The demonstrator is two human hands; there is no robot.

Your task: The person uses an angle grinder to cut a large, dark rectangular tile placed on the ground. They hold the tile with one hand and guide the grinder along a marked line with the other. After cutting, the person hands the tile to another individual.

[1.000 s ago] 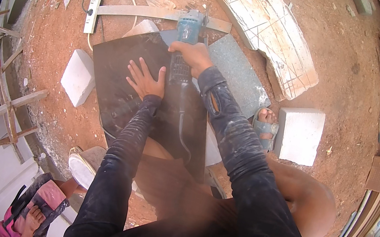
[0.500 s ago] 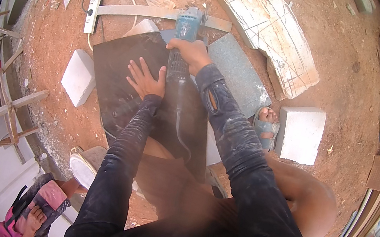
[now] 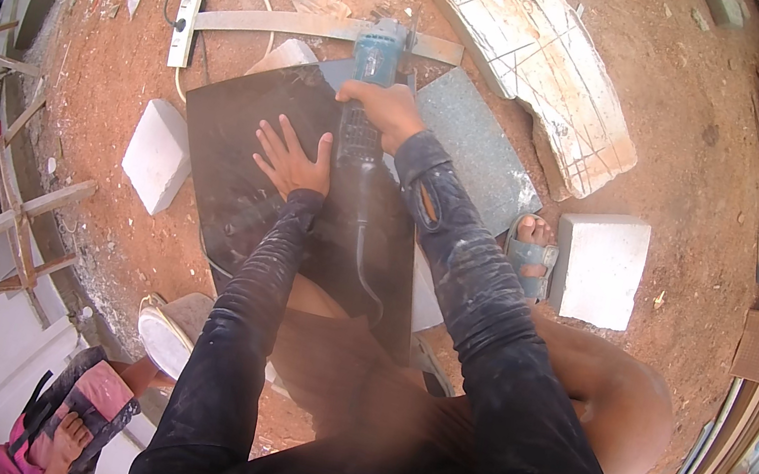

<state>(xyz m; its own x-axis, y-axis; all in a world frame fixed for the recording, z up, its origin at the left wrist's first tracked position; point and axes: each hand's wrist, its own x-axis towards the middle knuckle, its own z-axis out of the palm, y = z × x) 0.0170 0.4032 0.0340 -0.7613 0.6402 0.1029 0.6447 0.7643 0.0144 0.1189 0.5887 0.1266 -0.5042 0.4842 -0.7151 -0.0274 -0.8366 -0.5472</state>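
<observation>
A teal and black angle grinder [image 3: 377,56] is gripped in my right hand [image 3: 383,111], its head pointing away from me over the far right edge of a dark slab [image 3: 247,122]. From its rear a cord runs back toward me across the slab. My left hand [image 3: 294,161] lies flat on the slab's dark surface, fingers spread, just left of the grinder. A grey slab piece [image 3: 478,138] rests on the ground to the right, beyond my right wrist. What lies under the dark slab is mostly hidden.
White blocks [image 3: 600,269] stand right of my sandalled foot and, as another block [image 3: 156,157], left of the slab. A power strip [image 3: 184,30] and a long flat strip [image 3: 280,23] lie ahead. A big scored white block [image 3: 542,63] is far right. Another person [image 3: 78,418] sits lower left.
My right hand and the grinder have shifted slightly to the right. My left hand stays flat in the same place on the slab.
</observation>
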